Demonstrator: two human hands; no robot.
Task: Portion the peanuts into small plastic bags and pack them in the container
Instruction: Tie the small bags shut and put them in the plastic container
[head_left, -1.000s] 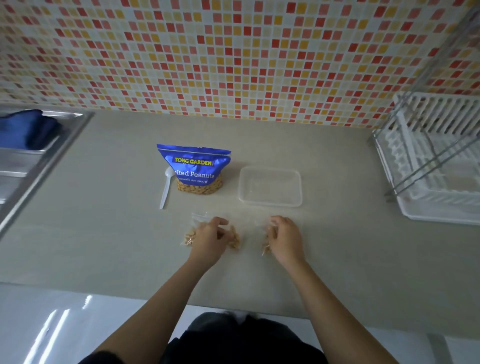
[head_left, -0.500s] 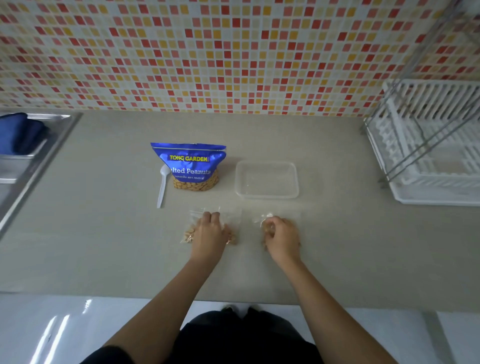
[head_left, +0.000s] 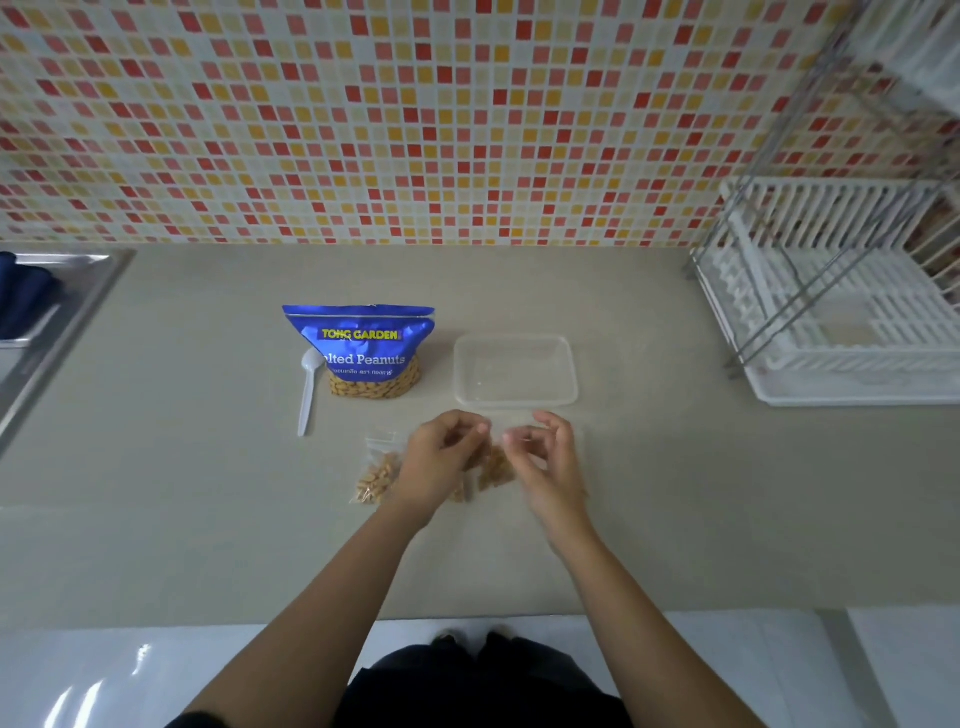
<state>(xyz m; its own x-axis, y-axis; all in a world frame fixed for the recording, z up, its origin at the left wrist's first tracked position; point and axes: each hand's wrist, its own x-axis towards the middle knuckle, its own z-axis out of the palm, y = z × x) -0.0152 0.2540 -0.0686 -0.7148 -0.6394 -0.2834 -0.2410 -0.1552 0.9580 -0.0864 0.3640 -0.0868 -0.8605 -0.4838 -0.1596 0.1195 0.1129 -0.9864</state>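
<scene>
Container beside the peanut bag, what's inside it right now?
It looks empty: only the counter shows through the clear container. Nothing covers it, so none of the inside is hidden.

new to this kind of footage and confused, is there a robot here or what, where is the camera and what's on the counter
No robot here: these are a person's two bare hands. The picture comes from a camera worn on the person's head, looking forward and down, so the arms enter from the bottom. On the counter stand a blue peanut bag, a white plastic spoon on its left and an empty clear container on its right. One small bag of peanuts lies by the left hand. That hand and the right hand, fingers curled, seem to pinch a second small bag between them, though the clear plastic is blurred. A sink is far left, a dish rack far right.
</scene>
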